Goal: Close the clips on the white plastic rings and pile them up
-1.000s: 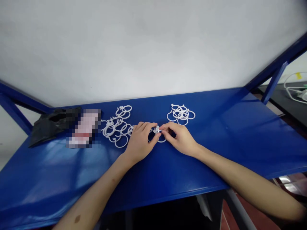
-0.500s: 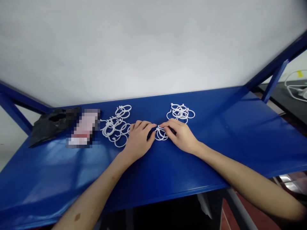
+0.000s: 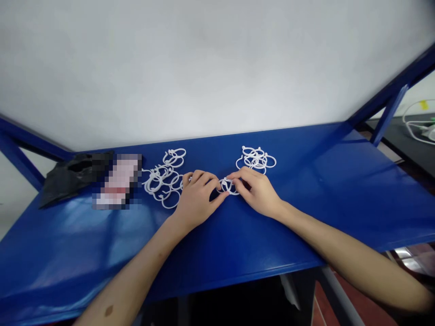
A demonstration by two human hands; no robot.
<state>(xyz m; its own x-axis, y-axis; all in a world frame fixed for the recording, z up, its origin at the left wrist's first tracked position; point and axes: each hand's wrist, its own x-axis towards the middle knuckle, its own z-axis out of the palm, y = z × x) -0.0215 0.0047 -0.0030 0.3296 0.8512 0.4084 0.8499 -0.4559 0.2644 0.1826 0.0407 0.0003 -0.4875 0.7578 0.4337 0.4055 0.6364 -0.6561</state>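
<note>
Between my hands lies a small group of white plastic curtain rings (image 3: 232, 193), overlapping each other on the blue tabletop. My left hand (image 3: 197, 197) pinches the left side of a ring there between thumb and fingers. From the other side, my right hand (image 3: 255, 189) closes its thumb and forefinger on the rings near their knobbed ends. The fingertips partly hide how the rings join. A bigger pile of the same white rings (image 3: 171, 199) sits left of my left hand, some of it behind the fingers. Another cluster of rings (image 3: 271, 160) rests just beyond my right hand.
At the left of the blue table (image 3: 238, 244) lies a crumpled black plastic bag (image 3: 61, 181), with a blurred-out pinkish packet (image 3: 122, 174) beside it. A pale wall (image 3: 217, 68) rises behind. Blue frame bars (image 3: 390, 113) flank the table. White cables (image 3: 418, 131) lie at far right.
My left thumb and fingers have moved slightly right and closed on a ring. The rings between my hands have shifted a little. My right hand has barely moved.
</note>
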